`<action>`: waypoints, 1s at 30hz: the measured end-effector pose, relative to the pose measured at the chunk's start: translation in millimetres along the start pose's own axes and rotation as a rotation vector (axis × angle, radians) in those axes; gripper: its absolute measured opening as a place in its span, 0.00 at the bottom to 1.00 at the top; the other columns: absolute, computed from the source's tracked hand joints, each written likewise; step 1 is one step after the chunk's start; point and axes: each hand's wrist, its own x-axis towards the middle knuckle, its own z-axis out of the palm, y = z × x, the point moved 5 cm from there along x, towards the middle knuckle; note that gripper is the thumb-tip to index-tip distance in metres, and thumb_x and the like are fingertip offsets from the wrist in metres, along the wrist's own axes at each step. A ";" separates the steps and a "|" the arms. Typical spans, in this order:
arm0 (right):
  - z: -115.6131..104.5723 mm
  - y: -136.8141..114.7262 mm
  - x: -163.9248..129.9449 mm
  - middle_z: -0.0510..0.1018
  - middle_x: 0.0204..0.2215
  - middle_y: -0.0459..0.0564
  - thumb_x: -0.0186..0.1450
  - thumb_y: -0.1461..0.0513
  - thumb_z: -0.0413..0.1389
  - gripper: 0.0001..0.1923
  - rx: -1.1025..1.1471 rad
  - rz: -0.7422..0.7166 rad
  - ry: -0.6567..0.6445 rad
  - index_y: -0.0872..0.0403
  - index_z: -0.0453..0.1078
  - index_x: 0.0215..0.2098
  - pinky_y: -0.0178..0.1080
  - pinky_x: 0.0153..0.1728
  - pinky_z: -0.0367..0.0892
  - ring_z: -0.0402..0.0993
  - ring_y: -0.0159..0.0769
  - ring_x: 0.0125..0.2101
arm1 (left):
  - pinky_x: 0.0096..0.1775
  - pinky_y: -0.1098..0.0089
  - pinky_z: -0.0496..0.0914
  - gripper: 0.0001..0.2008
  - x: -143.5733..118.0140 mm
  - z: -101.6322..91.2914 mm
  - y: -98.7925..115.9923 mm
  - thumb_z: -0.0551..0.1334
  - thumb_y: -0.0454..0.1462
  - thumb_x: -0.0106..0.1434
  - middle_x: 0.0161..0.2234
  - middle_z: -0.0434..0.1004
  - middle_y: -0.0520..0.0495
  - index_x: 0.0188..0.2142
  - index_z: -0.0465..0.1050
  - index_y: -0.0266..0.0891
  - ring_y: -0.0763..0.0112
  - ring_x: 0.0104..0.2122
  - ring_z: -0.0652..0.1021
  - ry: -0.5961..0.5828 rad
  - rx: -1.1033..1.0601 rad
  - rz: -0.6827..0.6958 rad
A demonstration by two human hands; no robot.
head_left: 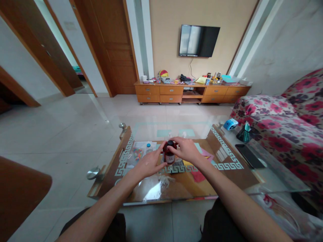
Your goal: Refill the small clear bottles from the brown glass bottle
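Note:
A dark brown bottle (170, 157) with a black cap and a pale label stands upright at the middle of the glass coffee table (146, 126). My left hand (151, 162) is curved around the bottle's left side, thumb low and fingers near its shoulder. From the right, my right hand (185, 148) holds the top of the bottle, its thumb and fingers at the black cap. Left of the bottle is a small clear bottle with a blue cap (148, 146). Papers and coloured pieces show beside and beneath the glass.
On the table's right side are a black phone (249, 156), a mesh pen holder (244, 134) with pencils and a blue-and-white packet (230, 124). A flowered sofa (275, 124) stands at the right. Beyond the table is a low wooden cabinet (171, 90) with several items on top.

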 end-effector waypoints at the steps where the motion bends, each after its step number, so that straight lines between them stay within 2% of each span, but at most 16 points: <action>1: 0.1 -0.2 0.1 0.85 0.45 0.50 0.73 0.52 0.61 0.16 0.007 0.006 -0.001 0.50 0.77 0.54 0.37 0.39 0.66 0.80 0.39 0.39 | 0.56 0.49 0.76 0.51 -0.5 -0.2 0.6 0.64 0.49 0.71 0.64 0.76 0.34 0.79 0.29 0.49 0.47 0.59 0.80 0.003 0.005 0.005; 5: -0.8 -5.6 -0.2 0.85 0.43 0.48 0.73 0.52 0.61 0.15 0.017 0.025 0.000 0.49 0.76 0.54 0.36 0.37 0.64 0.79 0.38 0.37 | 0.59 0.46 0.73 0.50 -1.6 -4.0 5.4 0.65 0.50 0.71 0.69 0.69 0.33 0.79 0.32 0.49 0.45 0.62 0.77 0.039 0.011 0.022; 8: 0.5 -12.9 -1.4 0.85 0.42 0.48 0.74 0.51 0.60 0.14 0.029 0.044 -0.017 0.48 0.76 0.53 0.36 0.37 0.64 0.80 0.38 0.36 | 0.63 0.44 0.70 0.50 0.1 -10.3 10.2 0.67 0.54 0.67 0.71 0.65 0.35 0.78 0.42 0.49 0.44 0.65 0.74 0.105 -0.004 0.022; 11: 5.2 -21.7 -3.3 0.85 0.43 0.49 0.74 0.51 0.59 0.16 0.043 0.031 -0.046 0.48 0.75 0.55 0.37 0.39 0.66 0.80 0.39 0.38 | 0.61 0.46 0.71 0.47 3.2 -17.0 15.6 0.70 0.55 0.64 0.68 0.70 0.37 0.75 0.52 0.48 0.45 0.62 0.76 0.154 -0.039 0.017; 14: 9.1 -28.2 -5.0 0.85 0.45 0.51 0.75 0.52 0.58 0.17 0.023 -0.009 -0.059 0.49 0.73 0.58 0.38 0.42 0.67 0.81 0.40 0.41 | 0.57 0.49 0.74 0.43 5.7 -21.2 18.9 0.70 0.54 0.63 0.62 0.76 0.39 0.72 0.57 0.48 0.46 0.57 0.80 0.171 -0.046 0.002; 21: 10.1 -27.1 -6.2 0.84 0.50 0.52 0.77 0.52 0.56 0.19 -0.007 -0.078 -0.100 0.49 0.70 0.62 0.40 0.45 0.68 0.81 0.43 0.46 | 0.49 0.54 0.76 0.39 6.2 -14.8 13.7 0.67 0.55 0.67 0.51 0.82 0.42 0.71 0.58 0.47 0.49 0.49 0.83 0.150 -0.059 -0.064; 25: 8.7 -27.2 -6.3 0.84 0.52 0.53 0.78 0.53 0.54 0.18 -0.010 -0.085 -0.118 0.49 0.70 0.62 0.41 0.48 0.68 0.81 0.44 0.49 | 0.49 0.53 0.77 0.40 5.5 -13.5 11.8 0.67 0.55 0.66 0.51 0.82 0.42 0.72 0.57 0.47 0.50 0.48 0.84 0.130 -0.075 -0.072; 30: 7.9 -28.5 -6.2 0.84 0.52 0.53 0.78 0.55 0.51 0.17 -0.049 -0.091 -0.132 0.48 0.70 0.62 0.41 0.46 0.69 0.81 0.45 0.48 | 0.48 0.54 0.77 0.41 3.9 -15.3 10.8 0.69 0.53 0.65 0.51 0.82 0.42 0.71 0.56 0.48 0.49 0.49 0.84 0.105 -0.077 -0.071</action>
